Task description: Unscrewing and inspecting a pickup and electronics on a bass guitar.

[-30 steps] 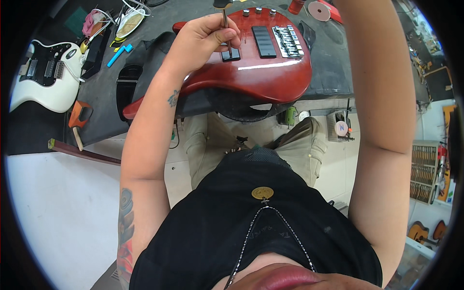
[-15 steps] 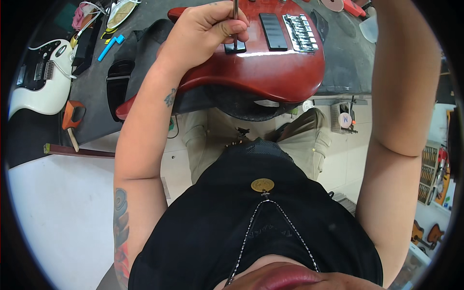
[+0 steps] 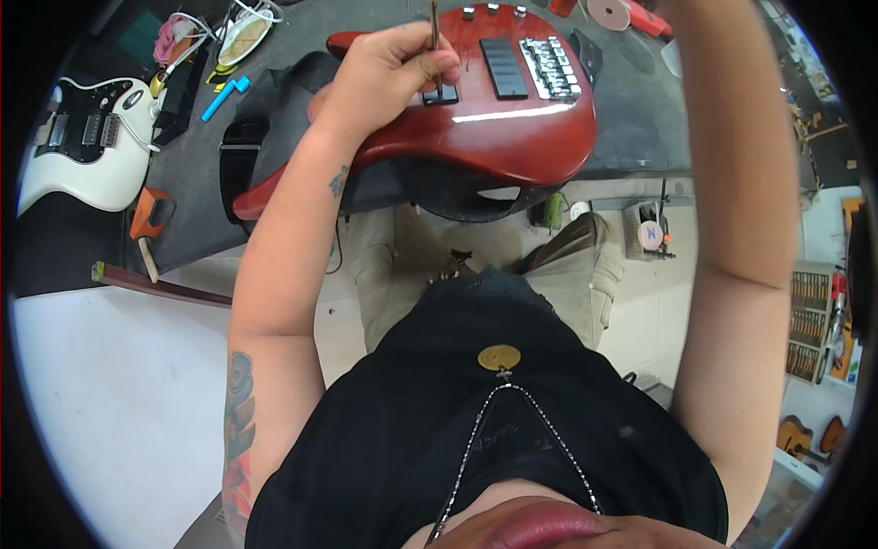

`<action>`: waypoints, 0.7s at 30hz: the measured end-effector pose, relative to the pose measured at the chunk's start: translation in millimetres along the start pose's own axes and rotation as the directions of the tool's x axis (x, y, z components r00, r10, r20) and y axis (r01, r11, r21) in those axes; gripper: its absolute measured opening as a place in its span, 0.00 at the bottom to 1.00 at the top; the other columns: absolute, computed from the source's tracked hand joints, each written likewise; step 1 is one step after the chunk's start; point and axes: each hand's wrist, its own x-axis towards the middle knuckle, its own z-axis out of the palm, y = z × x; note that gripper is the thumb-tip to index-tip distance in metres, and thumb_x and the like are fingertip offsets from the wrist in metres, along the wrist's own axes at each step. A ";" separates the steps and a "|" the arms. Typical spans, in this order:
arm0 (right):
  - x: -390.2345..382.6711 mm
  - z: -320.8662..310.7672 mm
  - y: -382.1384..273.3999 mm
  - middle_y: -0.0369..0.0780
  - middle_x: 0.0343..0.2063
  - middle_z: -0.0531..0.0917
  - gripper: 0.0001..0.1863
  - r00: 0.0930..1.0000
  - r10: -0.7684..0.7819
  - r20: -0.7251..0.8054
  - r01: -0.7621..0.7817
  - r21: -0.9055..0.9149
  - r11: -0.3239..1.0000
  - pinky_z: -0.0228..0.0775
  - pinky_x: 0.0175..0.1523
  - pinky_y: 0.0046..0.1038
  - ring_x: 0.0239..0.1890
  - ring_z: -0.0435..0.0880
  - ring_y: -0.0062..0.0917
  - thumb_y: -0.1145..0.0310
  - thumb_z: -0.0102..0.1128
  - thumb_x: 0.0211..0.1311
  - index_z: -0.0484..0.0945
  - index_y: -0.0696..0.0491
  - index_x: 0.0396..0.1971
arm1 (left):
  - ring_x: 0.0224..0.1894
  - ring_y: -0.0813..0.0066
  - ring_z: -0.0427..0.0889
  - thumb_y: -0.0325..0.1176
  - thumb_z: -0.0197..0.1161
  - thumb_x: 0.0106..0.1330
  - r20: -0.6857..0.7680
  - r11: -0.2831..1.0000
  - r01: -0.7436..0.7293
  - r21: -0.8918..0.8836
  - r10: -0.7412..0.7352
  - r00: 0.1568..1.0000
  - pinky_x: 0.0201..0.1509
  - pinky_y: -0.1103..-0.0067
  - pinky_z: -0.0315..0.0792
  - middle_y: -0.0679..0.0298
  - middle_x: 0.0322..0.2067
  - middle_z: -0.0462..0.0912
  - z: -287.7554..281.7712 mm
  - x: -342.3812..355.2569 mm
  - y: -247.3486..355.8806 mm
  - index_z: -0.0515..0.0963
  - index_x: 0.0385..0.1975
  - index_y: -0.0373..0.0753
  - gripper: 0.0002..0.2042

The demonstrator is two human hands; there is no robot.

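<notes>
My left hand (image 3: 393, 78) is closed in a pinch around the slim metal shaft of a screwdriver (image 3: 436, 37). The shaft stands nearly upright, and its lower end meets a small black pickup (image 3: 441, 95) on a red electric bass body (image 3: 521, 137). The screwdriver's upper end runs out of the picture. To the right of that pickup are a second, longer black pickup (image 3: 504, 69) and a silver bridge (image 3: 551, 69). My right forearm reaches up past the upper edge, so my right hand is out of sight.
A dark workbench (image 3: 640, 137) carries the bass. At the left lie a white guitar (image 3: 87, 165), a blue tool (image 3: 224, 99), an orange-handled tool (image 3: 151, 220) and a black strap (image 3: 240, 160). A pink-and-white disc (image 3: 608, 13) lies at the upper right.
The whole view has shifted a little. My right forearm has moved slightly left. My left hand keeps its pinch on the screwdriver over the same pickup.
</notes>
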 end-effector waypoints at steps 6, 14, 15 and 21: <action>6.7 53.6 -16.6 0.46 0.22 0.82 0.18 0.958 0.132 -0.255 0.136 0.809 0.572 0.73 0.37 0.36 0.25 0.80 0.33 0.65 0.48 0.71 0.80 0.61 0.27 | 0.42 0.79 0.88 0.34 0.65 0.75 0.007 0.999 0.032 0.022 -0.032 0.999 0.47 0.80 0.82 0.65 0.35 0.88 -0.4 -7.5 2.9 0.83 0.43 0.35 0.08; 8.4 91.1 -36.2 0.46 0.16 0.75 0.19 0.703 0.226 -0.675 0.421 0.650 0.633 0.66 0.30 0.37 0.18 0.72 0.30 0.67 0.46 0.70 0.73 0.63 0.20 | 0.40 0.79 0.86 0.28 0.63 0.75 -0.068 0.961 -0.057 -0.270 0.040 0.997 0.48 0.80 0.81 0.66 0.36 0.87 3.7 -6.9 37.8 0.83 0.44 0.34 0.05; 9.5 91.8 -33.1 0.44 0.16 0.76 0.19 0.707 0.195 -0.680 0.429 0.631 0.646 0.66 0.29 0.35 0.18 0.72 0.28 0.67 0.47 0.70 0.73 0.62 0.19 | 0.38 0.80 0.84 0.23 0.62 0.74 -0.082 0.937 0.070 -0.343 -0.104 0.991 0.45 0.81 0.79 0.67 0.33 0.86 6.4 -6.3 45.5 0.83 0.41 0.33 0.03; 18.3 92.4 -17.4 0.36 0.18 0.75 0.16 0.910 0.127 -0.396 0.365 0.907 0.210 0.64 0.25 0.25 0.19 0.71 0.20 0.64 0.50 0.70 0.73 0.56 0.22 | 0.39 0.79 0.85 0.23 0.61 0.75 0.027 0.943 0.038 -0.330 -0.031 0.999 0.46 0.80 0.80 0.65 0.33 0.86 -7.7 -3.9 17.9 0.83 0.41 0.31 0.04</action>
